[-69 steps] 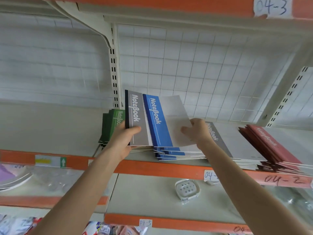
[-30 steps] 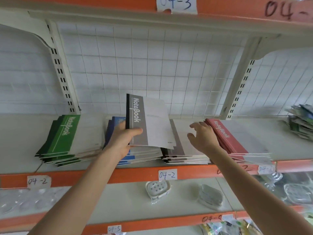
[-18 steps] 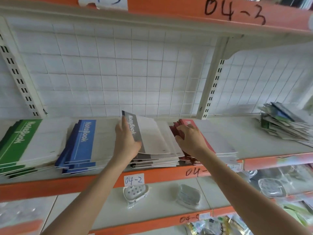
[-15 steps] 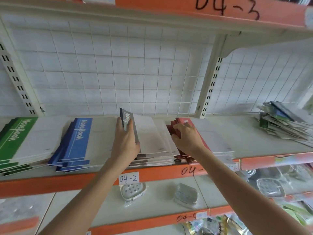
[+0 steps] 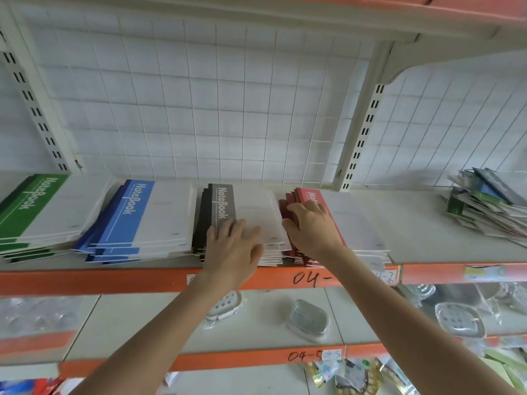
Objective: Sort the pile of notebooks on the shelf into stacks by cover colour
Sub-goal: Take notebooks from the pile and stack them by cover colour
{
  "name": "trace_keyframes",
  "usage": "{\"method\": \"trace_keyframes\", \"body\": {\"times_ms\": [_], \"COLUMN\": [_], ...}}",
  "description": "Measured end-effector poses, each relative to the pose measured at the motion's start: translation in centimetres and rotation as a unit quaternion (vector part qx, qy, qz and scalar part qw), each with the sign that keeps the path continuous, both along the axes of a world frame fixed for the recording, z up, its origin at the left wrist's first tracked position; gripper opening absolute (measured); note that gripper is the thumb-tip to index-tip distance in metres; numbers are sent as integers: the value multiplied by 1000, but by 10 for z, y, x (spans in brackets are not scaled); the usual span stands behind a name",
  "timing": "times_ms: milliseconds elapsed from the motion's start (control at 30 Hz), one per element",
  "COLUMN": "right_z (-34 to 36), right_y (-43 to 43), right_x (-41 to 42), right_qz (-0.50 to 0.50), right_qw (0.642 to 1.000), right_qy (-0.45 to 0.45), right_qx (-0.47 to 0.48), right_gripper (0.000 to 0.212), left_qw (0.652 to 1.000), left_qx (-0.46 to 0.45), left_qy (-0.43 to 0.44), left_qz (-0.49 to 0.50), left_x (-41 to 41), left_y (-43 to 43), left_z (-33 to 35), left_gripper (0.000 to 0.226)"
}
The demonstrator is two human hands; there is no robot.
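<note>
Obscuring grey stack (image 5: 228,208): left hand (image 5: 232,252)

"Where can you get a hand in?"
"Above the covers — open air up to the upper shelf (image 5: 285,27). The shelf (image 5: 422,223) is bare between the red stack (image 5: 353,226) and the loose pile (image 5: 484,209) on my right."
"What blocks you?"
"The green stack (image 5: 37,206), blue stack (image 5: 145,215) and grey stack (image 5: 225,203) crowd up beside the red, hardly a gap — and the wire grid (image 5: 216,109) closes the back."
</note>
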State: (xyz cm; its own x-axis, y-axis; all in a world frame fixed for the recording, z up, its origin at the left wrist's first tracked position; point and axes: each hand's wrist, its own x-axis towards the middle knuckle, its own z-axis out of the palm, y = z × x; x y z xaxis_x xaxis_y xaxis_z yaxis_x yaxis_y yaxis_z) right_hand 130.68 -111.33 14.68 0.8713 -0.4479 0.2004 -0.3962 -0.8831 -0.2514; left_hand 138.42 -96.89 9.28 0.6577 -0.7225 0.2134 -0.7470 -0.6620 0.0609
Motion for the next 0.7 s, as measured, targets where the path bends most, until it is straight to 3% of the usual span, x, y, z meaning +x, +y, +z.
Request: {"method": "trace_keyframes", "body": {"times_ms": [267, 433, 700], "right_z": [-8, -13, -21], "right_y": [-25, -56, -143], "right_x": [-37, -73, -142], "right_qz": [-68, -120, -167], "right_qw": [997, 991, 984], "right_qy": [19, 37, 43], "right_qx": [-31, -41, -36], "right_gripper": [41, 42, 44], "left_qw": [999, 995, 989], "left_qx": [-21, -49, -58], "left_qy": [26, 23, -1], "left_qz": [-27, -79, -136], "left_x": [2, -19, -80], "left_y": [-16, -62, -156], "left_z": [8, 26, 32], "left_gripper": [51, 90, 91]}}
